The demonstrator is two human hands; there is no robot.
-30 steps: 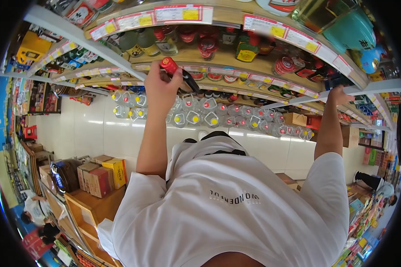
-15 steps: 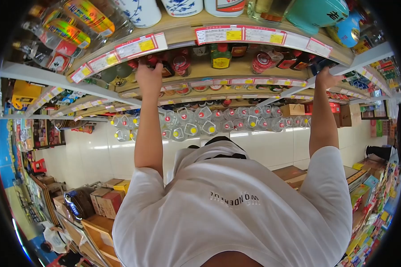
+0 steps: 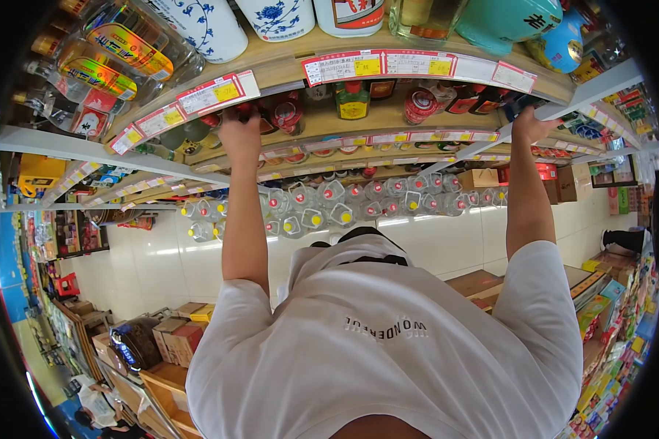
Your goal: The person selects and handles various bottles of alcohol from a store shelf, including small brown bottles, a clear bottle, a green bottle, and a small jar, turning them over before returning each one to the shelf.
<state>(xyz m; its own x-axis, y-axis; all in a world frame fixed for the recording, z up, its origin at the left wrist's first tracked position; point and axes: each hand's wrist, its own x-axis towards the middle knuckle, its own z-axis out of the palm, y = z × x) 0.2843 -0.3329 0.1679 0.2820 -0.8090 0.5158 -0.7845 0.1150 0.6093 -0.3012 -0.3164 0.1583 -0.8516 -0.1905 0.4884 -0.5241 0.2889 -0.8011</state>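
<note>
My left hand [image 3: 239, 137] reaches under the front edge of the upper shelf. Its fingers curl around a dark bottle with a red top [image 3: 246, 111], and the fingertips are partly hidden. Just right of it stands a red-topped jar [image 3: 287, 115]. Farther right, my right hand [image 3: 531, 128] is closed at the shelf's white upright [image 3: 593, 91], against something dark whose kind I cannot make out. Between the hands sit a green bottle with a yellow label [image 3: 353, 101], another red-topped jar [image 3: 421, 106] and several dark bottles with red labels [image 3: 463, 101].
Above, the upper shelf's price strip [image 3: 381, 64] runs below white-and-blue porcelain bottles [image 3: 274, 18] and a turquoise bottle [image 3: 501, 28]. Several clear jugs [image 3: 340, 214] stand on the floor beneath the shelves. Cartons [image 3: 179, 340] lie behind on the left. Another person [image 3: 99, 406] is at lower left.
The view has tilted slightly, so more of the upper shelf shows. My left hand has shifted a little left against the bottles and deeper under the shelf edge. My right hand stays by the upright.
</note>
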